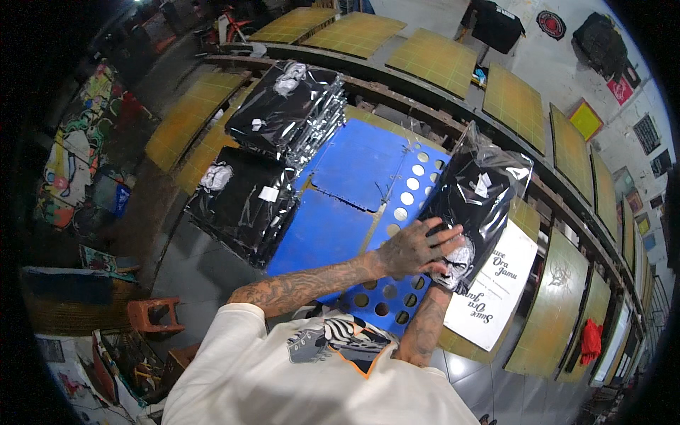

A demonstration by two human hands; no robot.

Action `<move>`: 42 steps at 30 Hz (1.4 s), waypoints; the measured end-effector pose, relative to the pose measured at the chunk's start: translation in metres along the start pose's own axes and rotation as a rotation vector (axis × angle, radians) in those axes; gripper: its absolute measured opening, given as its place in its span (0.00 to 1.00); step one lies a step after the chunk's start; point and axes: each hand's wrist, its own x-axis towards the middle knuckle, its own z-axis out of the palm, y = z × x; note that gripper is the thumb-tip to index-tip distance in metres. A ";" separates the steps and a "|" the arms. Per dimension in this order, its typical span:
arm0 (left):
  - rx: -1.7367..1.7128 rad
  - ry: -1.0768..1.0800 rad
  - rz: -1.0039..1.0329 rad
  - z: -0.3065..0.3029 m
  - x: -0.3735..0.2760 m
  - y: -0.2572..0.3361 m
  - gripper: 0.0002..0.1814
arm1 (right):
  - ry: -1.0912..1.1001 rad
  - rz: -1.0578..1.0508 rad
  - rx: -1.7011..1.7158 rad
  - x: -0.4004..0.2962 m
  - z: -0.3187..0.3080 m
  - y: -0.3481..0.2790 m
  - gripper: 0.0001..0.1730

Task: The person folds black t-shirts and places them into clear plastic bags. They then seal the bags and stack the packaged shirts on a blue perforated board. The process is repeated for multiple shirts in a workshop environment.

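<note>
A folded black T-shirt (451, 202) with a printed face lies inside a clear plastic bag (491, 154), whose loose end points away from me. My left hand (417, 247) rests over the near part of this shirt, beside the printed face, its fingers apart. My right forearm (425, 324) runs up under the near end of the shirt, which hides the hand. Left of the package lies a blue folding board (340, 223) with hinged panels and rows of round holes. A white sheet with printed lettering (491, 297) lies partly under the package, at its right.
Bagged black shirts form a tall stack (284, 109) and a nearer pile (244, 204) at the left. Flat printing boards (435, 64) on long rails curve around the back and right. An orange plastic stool (154, 314) stands at lower left. A red cloth (591, 341) hangs at right.
</note>
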 end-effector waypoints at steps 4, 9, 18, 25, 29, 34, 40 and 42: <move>-0.006 -0.031 0.023 0.008 -0.006 -0.001 0.34 | -0.005 -0.012 -0.005 -0.010 -0.005 0.001 0.37; 0.120 0.004 0.068 0.025 -0.008 0.010 0.27 | 0.003 0.015 -0.027 -0.027 -0.019 0.010 0.37; 0.121 -0.016 -0.011 0.010 -0.009 0.043 0.29 | -0.023 0.007 -0.031 -0.022 -0.006 0.013 0.37; -0.476 0.071 -0.248 -0.019 -0.037 0.089 0.29 | -0.038 -0.052 -0.081 -0.037 -0.006 0.008 0.37; -1.015 0.311 -1.032 -0.008 -0.082 0.055 0.43 | 0.012 -0.277 -0.129 0.002 0.024 -0.013 0.37; -1.202 0.360 -1.624 0.012 -0.126 0.010 0.36 | -0.001 -0.329 -0.376 0.037 0.094 -0.014 0.37; -1.366 0.358 -1.392 0.020 -0.128 0.000 0.35 | -0.109 -0.378 -0.375 0.056 0.119 -0.014 0.38; -1.400 0.440 -1.409 0.022 -0.126 0.001 0.35 | -0.120 -0.343 -0.328 0.067 0.115 -0.017 0.39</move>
